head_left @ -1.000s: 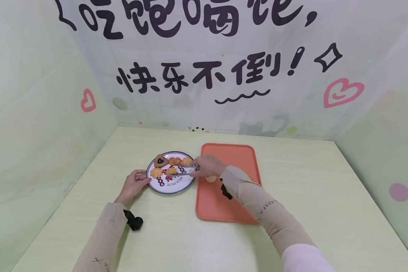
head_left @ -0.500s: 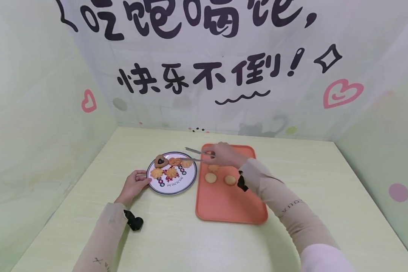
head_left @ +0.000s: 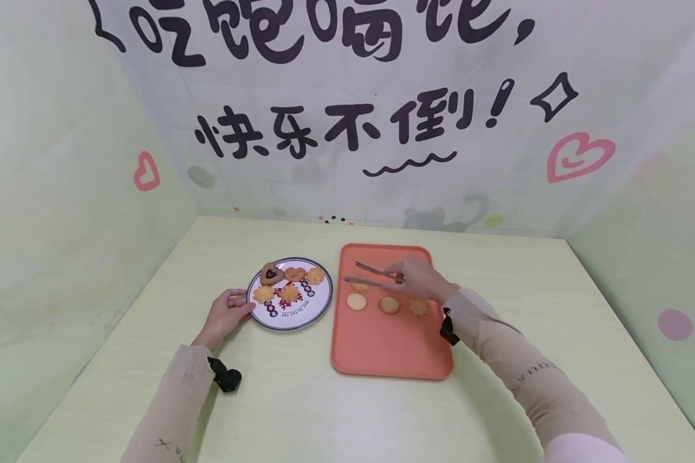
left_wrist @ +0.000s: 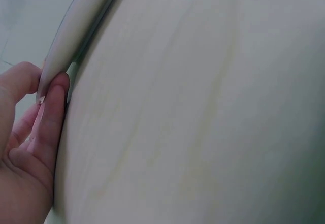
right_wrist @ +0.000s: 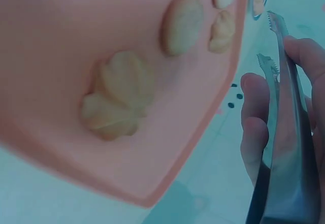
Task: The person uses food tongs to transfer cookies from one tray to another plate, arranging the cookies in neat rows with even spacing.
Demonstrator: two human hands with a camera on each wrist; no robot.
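My left hand (head_left: 224, 316) pinches the left rim of a round white plate (head_left: 295, 318) with a dark blue edge; the left wrist view shows thumb and fingers on the plate's rim (left_wrist: 68, 36). Several cookies lie on it, among them a brown heart-shaped cookie (head_left: 271, 274), a pretzel-like cookie (head_left: 295, 274) and flower-shaped cookies (head_left: 289, 294). Over the orange tray (head_left: 390, 350), my right hand (head_left: 414, 280) holds metal tongs (right_wrist: 289, 132), their toothed tips apart with nothing between them. On the tray lie round cookies (head_left: 390, 305) and flower-shaped cookies (head_left: 419, 307), one partly behind the tongs.
Plate and tray stand side by side on a pale wooden table (head_left: 301, 399), a narrow gap between them. A printed cloth wall (head_left: 324, 193) rises behind the table, with further cloth walls at left and right.
My right hand has moved right with the tongs, from above the plate to above the tray, uncovering more cookies there. My left hand has stayed at the plate's rim.
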